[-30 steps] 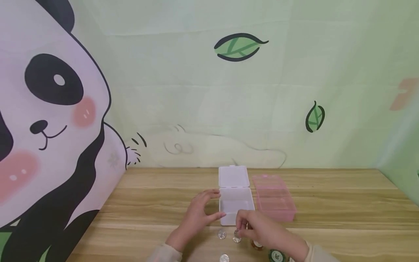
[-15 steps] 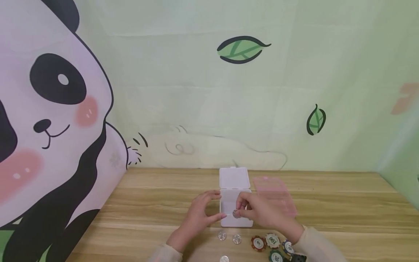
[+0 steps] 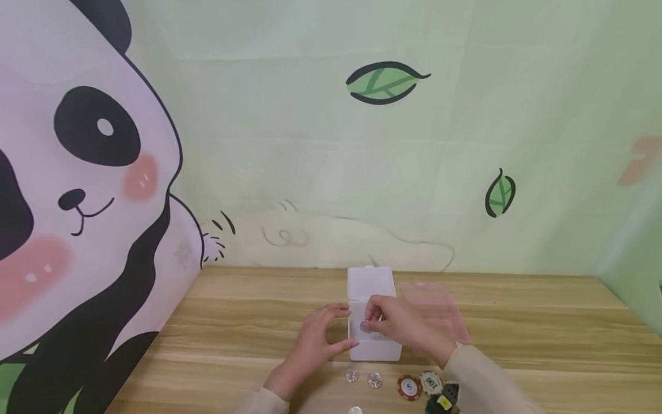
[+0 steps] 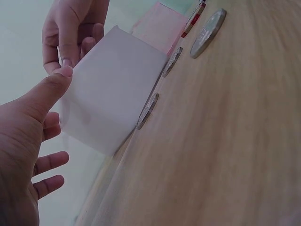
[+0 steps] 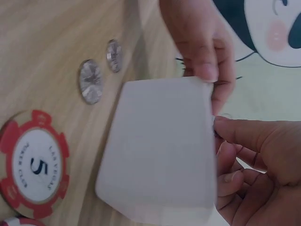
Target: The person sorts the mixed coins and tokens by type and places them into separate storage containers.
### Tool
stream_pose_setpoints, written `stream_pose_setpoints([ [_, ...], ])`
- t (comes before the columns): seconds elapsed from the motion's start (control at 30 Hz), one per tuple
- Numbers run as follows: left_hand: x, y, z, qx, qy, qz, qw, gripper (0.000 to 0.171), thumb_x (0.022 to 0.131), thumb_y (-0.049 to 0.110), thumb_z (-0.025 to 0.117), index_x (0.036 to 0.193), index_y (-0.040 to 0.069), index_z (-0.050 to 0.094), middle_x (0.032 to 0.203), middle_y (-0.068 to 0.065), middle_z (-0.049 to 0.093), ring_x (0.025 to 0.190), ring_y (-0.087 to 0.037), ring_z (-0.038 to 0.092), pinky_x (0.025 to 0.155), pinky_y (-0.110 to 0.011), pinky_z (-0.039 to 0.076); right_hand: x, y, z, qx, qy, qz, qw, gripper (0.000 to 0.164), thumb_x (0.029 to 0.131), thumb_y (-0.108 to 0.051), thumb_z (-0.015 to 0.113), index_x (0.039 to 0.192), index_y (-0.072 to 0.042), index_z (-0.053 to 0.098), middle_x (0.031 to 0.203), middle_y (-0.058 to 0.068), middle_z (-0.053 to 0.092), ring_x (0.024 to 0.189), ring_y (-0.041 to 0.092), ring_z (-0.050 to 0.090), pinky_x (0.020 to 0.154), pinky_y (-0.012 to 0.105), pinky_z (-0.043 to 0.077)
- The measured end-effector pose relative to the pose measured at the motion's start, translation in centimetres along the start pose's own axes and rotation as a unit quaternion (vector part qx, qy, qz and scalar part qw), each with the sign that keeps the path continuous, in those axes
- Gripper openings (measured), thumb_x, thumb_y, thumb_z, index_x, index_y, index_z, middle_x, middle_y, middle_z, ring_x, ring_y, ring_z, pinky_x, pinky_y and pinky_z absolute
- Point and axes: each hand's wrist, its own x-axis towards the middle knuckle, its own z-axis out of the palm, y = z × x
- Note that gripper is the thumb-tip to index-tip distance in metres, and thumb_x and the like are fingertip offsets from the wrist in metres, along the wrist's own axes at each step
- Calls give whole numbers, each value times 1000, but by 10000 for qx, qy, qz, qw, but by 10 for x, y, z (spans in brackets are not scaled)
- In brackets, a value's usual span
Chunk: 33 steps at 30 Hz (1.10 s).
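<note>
A white plastic box [image 3: 374, 351] stands on the table with its lid [image 3: 370, 283] tipped back. My left hand [image 3: 319, 333] lies along its left side, thumb touching the front left corner, fingers spread rather than curled in the left wrist view. Over the box's opening, my right hand [image 3: 398, 323] pinches a silver coin [image 3: 365, 326] between thumb and fingers. Just the coin's edge shows in the right wrist view, and the box's inside is partly hidden by this hand. In front of the box, two silver coins, one left [image 3: 351, 375] and one right [image 3: 374, 380], lie flat.
Beside the white box is a translucent pink box [image 3: 439, 310], partly behind the right forearm. Nearer lie a red poker chip [image 3: 409, 387] and a white one [image 3: 431, 382]. Another coin [image 3: 355, 410] sits at the bottom edge. A black device [image 3: 443, 398] hangs below the right sleeve.
My right hand has lifted a silver coin from the table in front and carried it forward and slightly left over the white box. The left hand has stayed at the box's side.
</note>
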Motion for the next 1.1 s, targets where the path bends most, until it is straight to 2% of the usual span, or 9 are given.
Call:
stream_pose_setpoints([
  [0.23,0,-2,1,-17,-4,43,10000,53,76,35,79,121,12,62,133,-6,60,127,-26,53,108,-53,39,8,2,7,-463,-196,-106,9987,15,81,-4,71,78,-9,57,71,-2,59,65,9,49,56,18,42],
  [0.5,0,-3,1,-95,13,48,9999,54,76,34,79,121,11,61,133,-7,60,128,-27,52,108,-54,38,15,2,14,-754,-503,111,9958,16,80,-4,72,76,-10,59,67,-4,57,63,11,49,55,21,40],
  [0.67,0,-3,1,-102,3,38,9999,54,76,34,79,121,11,61,133,-6,60,128,-27,52,108,-54,38,20,5,16,-1271,-497,-105,9906,20,77,-6,75,70,-10,57,64,-4,55,60,10,47,54,22,39],
  [0.9,0,-2,1,-63,41,96,9999,53,76,34,79,121,11,61,132,-6,61,127,-26,53,107,-52,39,23,5,20,-1621,-622,160,9847,23,77,-8,77,68,-12,56,64,-4,53,61,12,47,56,25,38],
  [1.1,0,-4,2,15,183,271,9995,52,75,34,79,118,10,62,129,-7,62,123,-26,55,104,-52,42,25,5,21,-1935,-578,171,9793,24,77,-9,77,66,-13,55,62,-5,53,59,11,46,55,25,38],
])
